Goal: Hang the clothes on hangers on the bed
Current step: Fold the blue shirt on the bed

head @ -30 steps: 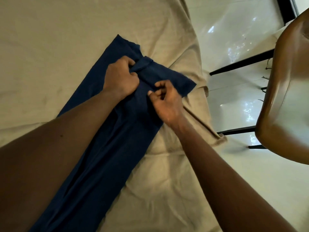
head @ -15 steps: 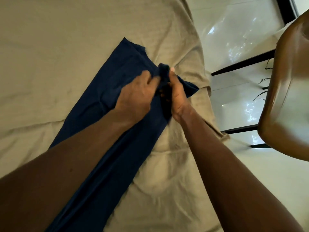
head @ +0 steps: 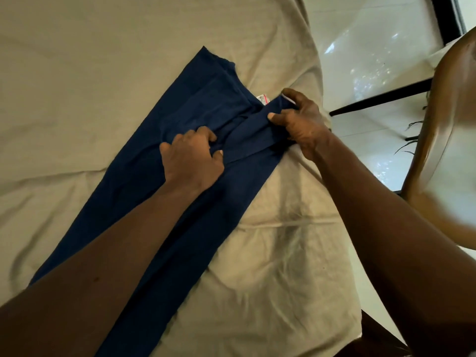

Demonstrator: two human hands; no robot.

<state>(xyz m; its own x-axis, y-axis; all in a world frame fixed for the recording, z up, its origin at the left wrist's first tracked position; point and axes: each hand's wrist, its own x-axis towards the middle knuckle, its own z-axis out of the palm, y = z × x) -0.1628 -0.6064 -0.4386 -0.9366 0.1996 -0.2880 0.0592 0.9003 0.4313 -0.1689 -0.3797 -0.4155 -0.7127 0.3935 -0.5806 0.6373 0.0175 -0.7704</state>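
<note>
Garment point(head: 201, 99) flat on bed point(head: 77, 73), long axis near-left to far-right, label point(head: 262, 99) end far. Left hand point(head: 192, 158) bunches fabric mid-width; right hand point(head: 300, 122) pinches fold beside label, nearer that end (no hanger visible).

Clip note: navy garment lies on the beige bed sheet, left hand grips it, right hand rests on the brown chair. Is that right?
Not quite. In the head view the right hand is not on the brown chair; it pinches the navy garment near its label. The rest holds: the left hand grips the garment on the beige bed sheet.
</note>
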